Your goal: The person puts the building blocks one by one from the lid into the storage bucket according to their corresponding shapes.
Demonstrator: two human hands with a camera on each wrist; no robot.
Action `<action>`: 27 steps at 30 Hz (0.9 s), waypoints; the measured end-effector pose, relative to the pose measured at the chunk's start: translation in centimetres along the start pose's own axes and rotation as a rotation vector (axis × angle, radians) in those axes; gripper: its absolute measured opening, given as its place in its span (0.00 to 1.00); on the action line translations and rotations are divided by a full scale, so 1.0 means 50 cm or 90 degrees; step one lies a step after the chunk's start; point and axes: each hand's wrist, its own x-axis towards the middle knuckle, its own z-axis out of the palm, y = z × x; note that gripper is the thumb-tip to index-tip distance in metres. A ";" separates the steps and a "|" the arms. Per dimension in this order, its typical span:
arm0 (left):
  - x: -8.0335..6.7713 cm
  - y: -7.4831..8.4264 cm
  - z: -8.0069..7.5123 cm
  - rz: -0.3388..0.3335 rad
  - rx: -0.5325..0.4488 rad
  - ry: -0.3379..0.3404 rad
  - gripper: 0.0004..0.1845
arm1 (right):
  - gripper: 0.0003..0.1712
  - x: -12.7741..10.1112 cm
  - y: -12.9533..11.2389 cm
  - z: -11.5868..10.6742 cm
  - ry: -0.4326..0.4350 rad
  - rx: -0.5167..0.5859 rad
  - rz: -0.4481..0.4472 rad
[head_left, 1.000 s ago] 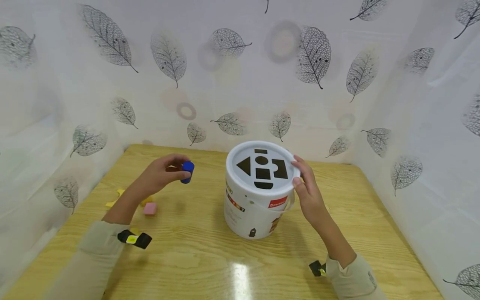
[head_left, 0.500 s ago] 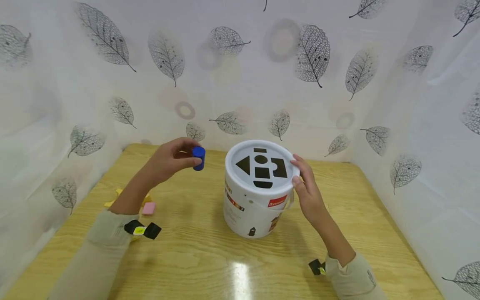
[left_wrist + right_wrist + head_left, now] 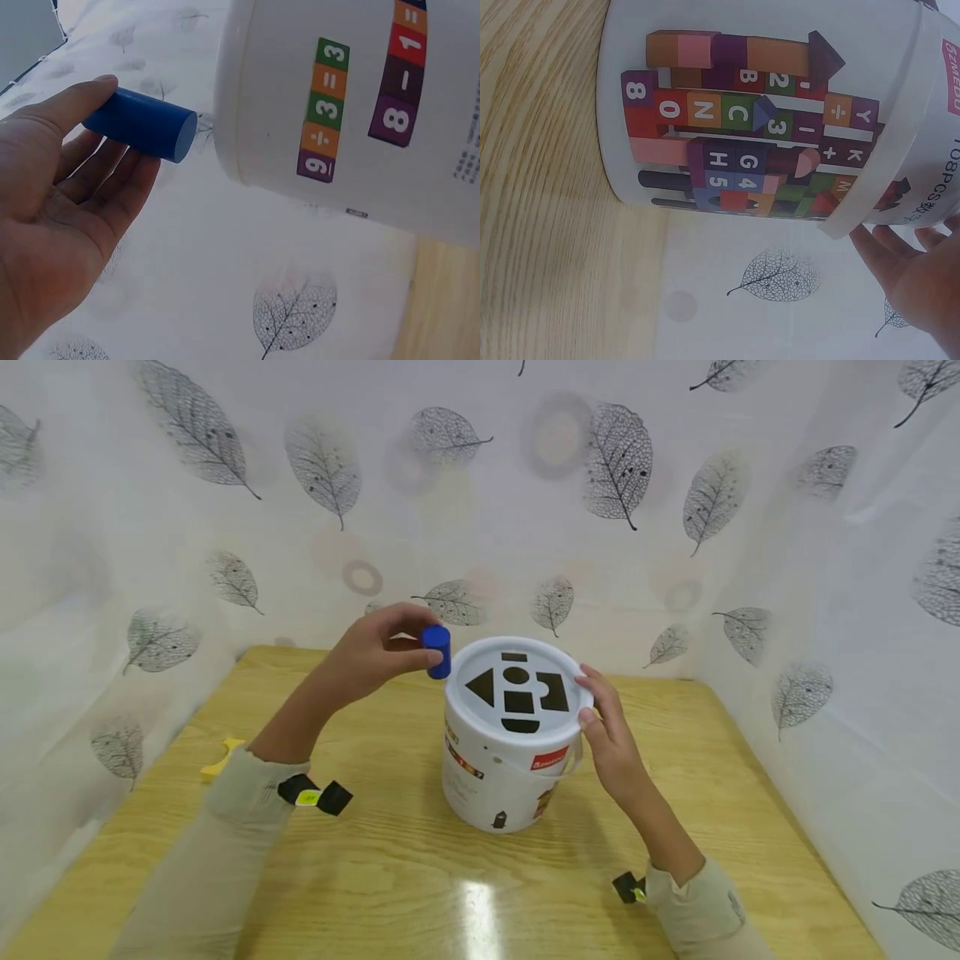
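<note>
A white bucket stands mid-table; its lid has black shape-cut holes. My left hand pinches a blue cylinder block between thumb and fingers, in the air just left of the lid's rim. The left wrist view has the blue cylinder at my fingertips, close to the bucket's wall. My right hand rests against the lid's right rim, fingers curved along the edge. The right wrist view shows the bucket's printed side and my fingers at its rim.
A yellow block lies on the wooden table at the left, beside my left sleeve. Leaf-patterned white walls close in the table at the back and both sides.
My left hand has lifted the blue cylinder up and to the right, from over the table to beside the lid's left rim. The right hand stays on the lid.
</note>
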 end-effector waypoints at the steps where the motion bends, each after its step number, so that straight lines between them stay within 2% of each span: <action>1: 0.007 0.003 0.006 0.005 -0.002 -0.004 0.21 | 0.26 0.000 0.000 0.000 0.000 -0.001 0.002; 4: 0.028 0.010 0.023 0.010 0.004 -0.018 0.22 | 0.26 0.001 -0.001 0.000 0.003 -0.006 0.004; 14: 0.089 0.013 0.077 -0.020 0.024 -0.077 0.21 | 0.26 0.001 -0.001 0.000 0.000 -0.004 0.016; 19: 0.111 0.010 0.099 -0.033 0.054 -0.084 0.22 | 0.25 0.002 0.000 -0.001 -0.001 -0.009 0.021; 27: 0.128 0.010 0.120 -0.046 0.093 -0.086 0.21 | 0.25 0.002 0.001 -0.002 -0.002 -0.004 0.021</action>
